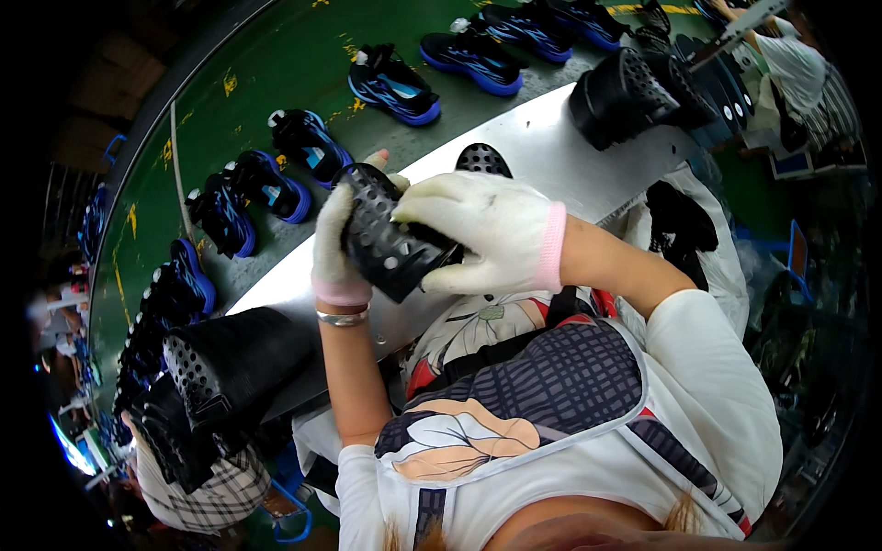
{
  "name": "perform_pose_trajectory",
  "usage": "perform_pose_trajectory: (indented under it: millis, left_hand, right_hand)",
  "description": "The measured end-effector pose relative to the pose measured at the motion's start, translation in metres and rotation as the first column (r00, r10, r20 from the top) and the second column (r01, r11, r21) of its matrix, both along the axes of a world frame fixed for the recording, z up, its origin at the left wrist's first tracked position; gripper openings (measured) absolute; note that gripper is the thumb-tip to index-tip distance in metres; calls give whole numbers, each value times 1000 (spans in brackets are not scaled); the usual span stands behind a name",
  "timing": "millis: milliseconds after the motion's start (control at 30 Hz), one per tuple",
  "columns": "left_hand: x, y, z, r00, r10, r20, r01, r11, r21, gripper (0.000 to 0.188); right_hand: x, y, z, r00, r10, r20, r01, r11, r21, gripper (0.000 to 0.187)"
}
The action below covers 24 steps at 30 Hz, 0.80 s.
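Both my hands wear white gloves with pink cuffs and grip one black perforated insole (386, 241) above the metal worktable (551, 151). My left hand (333, 248) holds its left edge, thumb up at the top. My right hand (482, 230) wraps over its right side from above. The insole is bent between them, its dotted face toward me. Another single black insole (483, 159) lies flat on the table just beyond my right hand.
A stack of black insoles (629, 92) stands at the table's far right, another stack (220, 363) at its left end. Blue-and-black shoes (395, 87) ride a green conveyor belt (276, 64) beyond. A person in a striped shirt (808, 73) works at top right, another (202, 496) at lower left.
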<state>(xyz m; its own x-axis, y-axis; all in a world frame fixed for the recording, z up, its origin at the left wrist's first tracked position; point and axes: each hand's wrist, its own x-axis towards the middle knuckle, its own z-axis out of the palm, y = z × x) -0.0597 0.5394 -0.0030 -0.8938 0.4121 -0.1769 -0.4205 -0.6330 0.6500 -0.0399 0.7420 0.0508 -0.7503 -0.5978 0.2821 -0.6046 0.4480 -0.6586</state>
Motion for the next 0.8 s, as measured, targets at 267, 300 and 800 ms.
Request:
perform_pose_trajectory:
  millis: [267,300,800]
  left_hand:
    - [-13,13,-9,904,369,-216,-410,891,-194,28]
    - [-15,15,-9,898,379,-222,-427,872,-239,27]
    - [-122,51,-61,816,-265,-513,-395,392,-831,42]
  right_hand:
    - [-21,-6,-11,910,-164,382,137,986,98,48]
    - [-23,-8,-10,887,-189,420,159,982,106,47]
    - [-94,43,-33,856,-512,-68,493,772,402,37]
